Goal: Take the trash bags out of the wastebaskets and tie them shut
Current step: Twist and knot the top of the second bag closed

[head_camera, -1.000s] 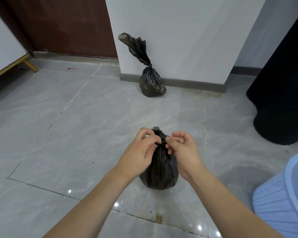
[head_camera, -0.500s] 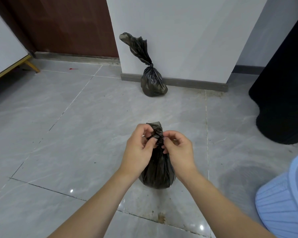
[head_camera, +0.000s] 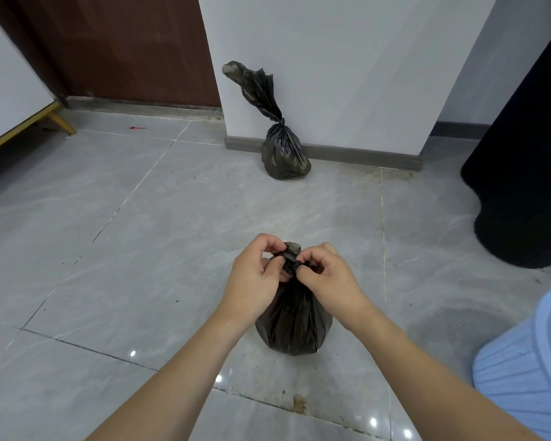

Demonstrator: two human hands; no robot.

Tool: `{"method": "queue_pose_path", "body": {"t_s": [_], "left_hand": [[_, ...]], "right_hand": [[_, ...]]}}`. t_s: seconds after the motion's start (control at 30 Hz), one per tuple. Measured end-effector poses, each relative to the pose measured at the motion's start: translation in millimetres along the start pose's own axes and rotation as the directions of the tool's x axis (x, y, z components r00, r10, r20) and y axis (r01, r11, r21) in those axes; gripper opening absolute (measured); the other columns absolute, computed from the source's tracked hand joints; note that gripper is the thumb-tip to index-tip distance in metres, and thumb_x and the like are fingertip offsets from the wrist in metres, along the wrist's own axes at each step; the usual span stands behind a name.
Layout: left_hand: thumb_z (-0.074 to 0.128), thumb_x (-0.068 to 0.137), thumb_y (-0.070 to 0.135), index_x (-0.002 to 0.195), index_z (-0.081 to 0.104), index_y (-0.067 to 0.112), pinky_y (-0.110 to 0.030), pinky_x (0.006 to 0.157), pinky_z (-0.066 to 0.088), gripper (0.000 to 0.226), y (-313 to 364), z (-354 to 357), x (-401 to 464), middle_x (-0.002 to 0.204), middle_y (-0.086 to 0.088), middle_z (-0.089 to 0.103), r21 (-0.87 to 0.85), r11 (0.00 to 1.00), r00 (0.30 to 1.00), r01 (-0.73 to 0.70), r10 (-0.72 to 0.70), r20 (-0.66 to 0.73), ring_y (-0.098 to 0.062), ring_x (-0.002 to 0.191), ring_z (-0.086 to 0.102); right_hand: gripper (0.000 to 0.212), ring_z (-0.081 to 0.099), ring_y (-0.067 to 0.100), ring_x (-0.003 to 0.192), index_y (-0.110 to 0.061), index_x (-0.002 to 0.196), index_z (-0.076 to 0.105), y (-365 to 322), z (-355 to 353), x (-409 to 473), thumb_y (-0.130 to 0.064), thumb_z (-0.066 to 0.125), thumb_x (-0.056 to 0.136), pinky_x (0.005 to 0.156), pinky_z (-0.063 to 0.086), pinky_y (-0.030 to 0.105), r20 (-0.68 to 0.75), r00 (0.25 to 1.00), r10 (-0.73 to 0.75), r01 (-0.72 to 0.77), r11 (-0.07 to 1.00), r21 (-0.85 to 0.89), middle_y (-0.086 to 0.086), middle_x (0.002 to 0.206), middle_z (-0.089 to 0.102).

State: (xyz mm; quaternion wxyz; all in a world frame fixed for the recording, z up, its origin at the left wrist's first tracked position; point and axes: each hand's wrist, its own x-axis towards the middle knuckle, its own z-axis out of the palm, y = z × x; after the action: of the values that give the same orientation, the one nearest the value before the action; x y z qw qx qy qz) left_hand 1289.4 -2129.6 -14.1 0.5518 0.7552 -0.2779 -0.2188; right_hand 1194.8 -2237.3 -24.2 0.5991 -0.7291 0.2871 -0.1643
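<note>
two bags out, one tied, one at the knot

two black trash bags stand on the grey tiled floor, both clear of any wastebasket. the far bag (head_camera: 284,151) leans at the foot of the white wall (head_camera: 347,58), its neck twisted and knotted with the loose tail sticking up; it looks finished. the near bag (head_camera: 295,323) sits well in front of that wall, out on the open floor, and is the one being worked. the left hand (head_camera: 253,281) and the right hand (head_camera: 328,275) are both clamped on its gathered neck (head_camera: 290,257), fingers curled and pinching the bunched plastic from either side, close together. a small nub of plastic pokes up between them. whether a knot is already pulled tight there cannot be told, since the fingers cover it.

a light blue wastebasket (head_camera: 528,370) lies further from the wall than the near bag, off to its right; whether a liner is left in it cannot be seen. by my judgement, what remains is cinching this knot.
</note>
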Motion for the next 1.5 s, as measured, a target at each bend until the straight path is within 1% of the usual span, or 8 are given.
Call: {"method": "queue_pose_path", "body": {"t_s": [0.27,0.4,0.5,0.67,0.87,1.07,1.27,1.5], "left_hand": [[0.053,0.093,0.003,0.089,0.05,0.017,-0.013,0.055,0.03,0.014,-4.8,-6.4,0.4,0.069,0.01,0.046,0.382,0.884,0.963,-0.27,0.244,0.114,-0.005,0.06,0.046],[0.056,0.093,0.004,0.087,0.051,0.015,-0.012,0.061,0.034,0.013,-5.2,-2.5,0.5,0.078,0.012,0.047,0.394,0.856,0.942,-0.335,0.314,0.12,-0.004,0.071,0.047],[0.056,0.091,0.002,0.084,0.051,0.018,-0.013,0.062,0.035,0.019,-7.4,-2.0,3.2,0.079,0.013,0.048,0.385,0.87,0.95,-0.307,0.305,0.069,-0.005,0.069,0.048],[0.054,0.09,0.001,0.092,0.061,0.018,-0.021,0.065,0.045,0.019,-7.7,-0.9,-2.5,0.086,0.008,0.058,0.277,0.927,0.968,-0.251,0.242,0.068,-0.012,0.07,0.055],[0.06,0.094,0.02,0.089,0.071,0.021,-0.021,0.06,0.046,0.012,0.5,4.5,-5.6,0.073,0.006,0.064,0.148,0.987,0.997,-0.067,0.06,0.051,-0.008,0.062,0.056],[0.06,0.095,0.018,0.088,0.073,0.021,-0.025,0.069,0.049,0.016,0.9,1.0,2.2,0.065,0.005,0.067,0.073,0.99,0.985,0.117,-0.125,0.121,-0.004,0.061,0.064],[0.068,0.09,0.017,0.081,0.071,0.016,-0.035,0.072,0.054,0.009,5.4,-9.5,12.7,0.073,-0.001,0.07,0.057,0.988,0.978,0.144,-0.151,0.146,-0.011,0.063,0.067],[0.069,0.084,0.021,0.072,0.073,0.023,-0.027,0.072,0.052,0.013,11.2,-16.1,14.4,0.069,0.01,0.071,0.224,0.967,0.982,0.12,-0.149,0.118,-0.009,0.066,0.065]], "right_hand": [[0.01,0.044,0.012,0.063,-0.011,0.075,0.06,-5.5,-12.0,8.7,-0.014,0.051,0.074,0.06,0.036,0.023,0.367,0.891,0.268,-0.357,0.913,0.2,0.0,0.068,0.052],[0.045,0.058,0.031,0.093,0.006,0.11,0.063,-1.2,-17.1,12.6,-0.029,0.053,0.084,0.094,0.045,0.046,0.423,0.85,0.314,-0.462,0.83,0.313,0.022,0.1,0.062],[0.039,0.063,0.035,0.098,0.011,0.115,0.062,2.2,-18.6,14.1,-0.021,0.053,0.094,0.095,0.049,0.045,0.318,0.897,0.306,-0.423,0.802,0.421,0.029,0.109,0.066],[0.029,0.056,0.026,0.081,0.004,0.103,0.068,4.2,-17.0,10.8,-0.02,0.06,0.089,0.067,0.038,0.03,0.236,0.925,0.299,-0.377,0.812,0.447,0.019,0.098,0.067],[0.02,0.058,0.03,0.089,-0.006,0.095,0.071,8.2,-17.2,8.6,-0.018,0.056,0.09,0.088,0.041,0.046,0.263,0.913,0.313,-0.404,0.788,0.466,0.016,0.094,0.068],[0.013,0.056,0.01,0.078,-0.013,0.083,0.063,6.5,-17.0,8.3,-0.013,0.055,0.093,0.068,0.043,0.021,0.201,0.946,0.254,-0.31,0.891,0.333,0.0,0.095,0.057],[0.032,0.049,0.004,0.081,-0.026,0.065,0.065,4.3,-18.9,1.6,-0.017,0.058,0.094,0.081,0.035,0.022,0.186,0.971,0.153,-0.176,0.977,0.118,-0.005,0.092,0.047],[0.026,0.048,0.002,0.082,0.002,0.079,0.063,5.8,-18.2,-0.4,-0.017,0.056,0.096,0.083,0.035,0.02,0.184,0.979,0.087,-0.094,0.995,0.032,-0.002,0.093,0.044]]}}
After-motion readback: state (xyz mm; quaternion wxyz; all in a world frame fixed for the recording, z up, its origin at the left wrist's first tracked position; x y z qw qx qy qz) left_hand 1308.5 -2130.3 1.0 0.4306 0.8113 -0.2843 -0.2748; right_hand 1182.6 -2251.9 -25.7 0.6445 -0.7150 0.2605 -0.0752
